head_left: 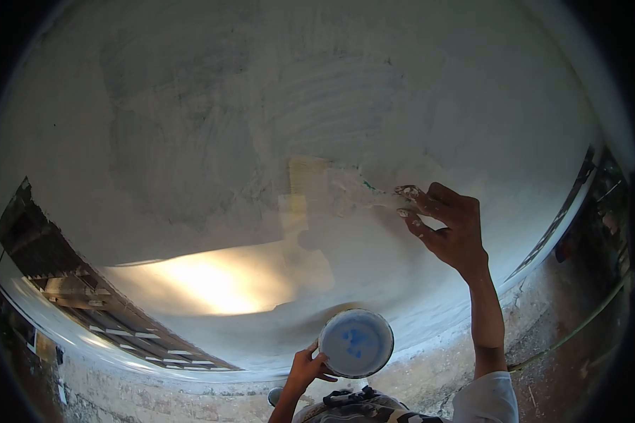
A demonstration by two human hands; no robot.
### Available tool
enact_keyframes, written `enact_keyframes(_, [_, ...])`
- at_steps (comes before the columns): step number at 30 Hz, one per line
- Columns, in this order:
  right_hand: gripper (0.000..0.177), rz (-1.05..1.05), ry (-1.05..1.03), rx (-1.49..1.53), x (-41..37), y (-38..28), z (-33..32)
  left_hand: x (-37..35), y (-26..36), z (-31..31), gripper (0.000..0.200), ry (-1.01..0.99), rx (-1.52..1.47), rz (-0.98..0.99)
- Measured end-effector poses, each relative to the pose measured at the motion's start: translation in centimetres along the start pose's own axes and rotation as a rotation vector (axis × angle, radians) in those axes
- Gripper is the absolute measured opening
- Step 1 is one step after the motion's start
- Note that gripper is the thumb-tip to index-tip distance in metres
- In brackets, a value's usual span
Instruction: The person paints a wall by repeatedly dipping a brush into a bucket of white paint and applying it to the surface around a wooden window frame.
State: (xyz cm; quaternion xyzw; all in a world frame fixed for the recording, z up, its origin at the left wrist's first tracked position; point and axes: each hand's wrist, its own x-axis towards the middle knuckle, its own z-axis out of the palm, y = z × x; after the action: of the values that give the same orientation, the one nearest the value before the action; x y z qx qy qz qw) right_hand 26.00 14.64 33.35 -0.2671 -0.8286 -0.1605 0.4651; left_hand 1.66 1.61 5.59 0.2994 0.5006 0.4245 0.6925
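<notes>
My left hand (pixel 307 370) grips the rim and side of a round bowl (pixel 390 352). A pale, whitish-blue paste (pixel 356 342) with darker blue patches lies inside the bowl. My right hand (pixel 451 218) is raised against the wall (pixel 437 113), its thumb and fingers bent toward each other in a pinch. White paste is smeared on those fingertips. Something pale seems to sit between them, but it blends with the wall and I cannot make it out. Just left of the fingertips is a patch (pixel 349 187) with a small green mark; a yellowish patch (pixel 307 187) lies beyond it.
A barred window opening (pixel 106 303) is at the lower left. Bright sunlight (pixel 219 282) falls on the wall. Below is rough, stained ground (pixel 169 405), with a small container (pixel 275 396) near my left forearm. A thin green line (pixel 585 321) runs at the right.
</notes>
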Motion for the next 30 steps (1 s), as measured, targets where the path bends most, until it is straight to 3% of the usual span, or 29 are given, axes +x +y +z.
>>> enact_keyframes(4, [0.035,0.095,0.09,-0.009,-2.7,2.2,-2.6,-0.2,0.0,-0.1,0.059,0.003,-0.025,-0.001])
enact_keyframes(7, [0.037,0.022,0.112,-0.014,-2.5,1.4,-3.2,-0.2,-0.3,-0.3,0.059,0.01,-0.023,0.011])
enact_keyframes(15, [0.031,-0.095,-0.077,-0.02,1.2,-2.9,1.3,-0.3,-0.7,-0.5,0.059,0.014,-0.023,0.024])
enact_keyframes(20, [0.031,0.162,0.051,0.043,-0.8,-0.1,-0.8,-0.7,-0.3,-0.5,0.058,0.029,-0.032,0.021])
enact_keyframes(26, [0.034,0.282,0.095,0.019,-3.5,2.0,-4.5,-1.0,0.0,-0.3,0.058,0.041,-0.047,0.037])
enact_keyframes(30, [0.036,0.106,0.113,0.058,-1.6,1.6,-2.9,-1.2,0.0,-0.3,0.06,0.044,-0.034,0.028])
